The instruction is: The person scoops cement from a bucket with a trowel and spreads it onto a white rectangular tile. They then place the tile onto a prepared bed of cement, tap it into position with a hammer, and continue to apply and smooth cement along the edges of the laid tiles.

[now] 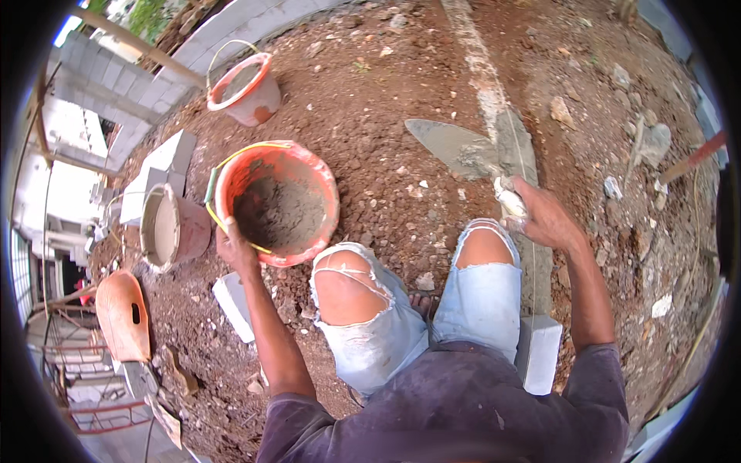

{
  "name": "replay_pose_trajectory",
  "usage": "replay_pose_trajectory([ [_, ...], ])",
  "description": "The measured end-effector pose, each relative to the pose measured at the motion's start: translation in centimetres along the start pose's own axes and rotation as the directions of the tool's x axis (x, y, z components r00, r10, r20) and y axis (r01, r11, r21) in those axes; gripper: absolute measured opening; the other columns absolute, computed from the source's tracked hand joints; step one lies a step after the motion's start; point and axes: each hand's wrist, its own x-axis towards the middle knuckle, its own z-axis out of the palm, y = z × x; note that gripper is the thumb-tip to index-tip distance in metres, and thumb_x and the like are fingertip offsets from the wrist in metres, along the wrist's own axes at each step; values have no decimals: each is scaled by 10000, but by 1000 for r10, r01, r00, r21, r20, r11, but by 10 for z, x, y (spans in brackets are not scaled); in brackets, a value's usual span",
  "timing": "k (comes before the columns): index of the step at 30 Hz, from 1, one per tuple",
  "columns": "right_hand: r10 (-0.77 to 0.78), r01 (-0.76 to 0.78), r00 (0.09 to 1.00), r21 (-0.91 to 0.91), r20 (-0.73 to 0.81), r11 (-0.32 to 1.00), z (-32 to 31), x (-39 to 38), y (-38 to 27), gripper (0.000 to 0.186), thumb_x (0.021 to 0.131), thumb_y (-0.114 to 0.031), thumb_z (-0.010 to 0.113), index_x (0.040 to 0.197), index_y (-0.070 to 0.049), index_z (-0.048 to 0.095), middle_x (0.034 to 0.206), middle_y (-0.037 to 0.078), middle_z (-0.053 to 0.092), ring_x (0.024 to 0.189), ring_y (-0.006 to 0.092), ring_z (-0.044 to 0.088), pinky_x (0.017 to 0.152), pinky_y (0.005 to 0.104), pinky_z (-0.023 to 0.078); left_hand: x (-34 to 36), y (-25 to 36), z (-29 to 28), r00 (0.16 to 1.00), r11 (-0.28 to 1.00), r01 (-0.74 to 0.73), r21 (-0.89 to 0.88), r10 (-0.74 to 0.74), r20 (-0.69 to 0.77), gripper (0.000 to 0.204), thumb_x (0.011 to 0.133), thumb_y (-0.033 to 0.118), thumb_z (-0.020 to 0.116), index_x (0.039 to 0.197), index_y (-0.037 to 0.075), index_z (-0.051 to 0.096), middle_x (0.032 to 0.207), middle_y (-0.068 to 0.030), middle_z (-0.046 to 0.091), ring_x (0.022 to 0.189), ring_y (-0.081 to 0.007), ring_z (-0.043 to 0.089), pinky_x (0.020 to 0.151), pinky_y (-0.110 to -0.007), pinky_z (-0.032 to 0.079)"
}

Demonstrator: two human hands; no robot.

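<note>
My right hand [538, 212] is wrapped round the mortar-smeared handle of a trowel [444, 143]. The pointed blade reaches left, its heel over a strip of wet grey mortar [515, 150]. On my left, an orange bucket [328, 181] is partly filled with grey mortar [282, 208]. My left hand [238, 248] grips its near-left rim beside the yellow wire handle; some fingers are hidden. A thin string [522, 154] runs along the mortar strip. Close to my right leg, a pale block [543, 351] stands in line with the strip.
Two more buckets, one with grey contents [179, 231] and one farther off [255, 96], stand left. Pale blocks [174, 158] lie behind them, another [234, 305] near my left forearm. An orange plastic piece [123, 316] is at far left. Stones [561, 112] dot the soil at right.
</note>
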Motion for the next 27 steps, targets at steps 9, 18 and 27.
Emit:
replay_pose_trajectory([
  [9,-346,393,916,-280,201,876,199,203,-198,342,780,-72,666,1093,23,567,905,270,685,887,451,688,728,536,540,-51,-2,-19,1000,999,12,42,-11,-19,452,1013,354,617,1230,-41,645,977,-112,696,889,-171,600,827,-330,489],
  [18,-334,503,743,-155,580,850,174,222,-239,382,828,-135,687,1194,-46,627,1008,220,721,952,391,709,801,510,562,-23,-10,-34,999,996,-49,-74,48,-19,388,1030,390,593,966,8,628,769,66,456,719,-64,398,625,-250,324],
  [27,-578,618,786,-248,222,746,213,207,-239,161,871,-84,586,1005,-11,634,898,166,708,856,317,729,706,456,587,-25,-25,-43,993,990,25,-142,-9,114,372,1017,355,626,1036,-16,641,803,42,515,740,-66,432,645,-238,347],
])
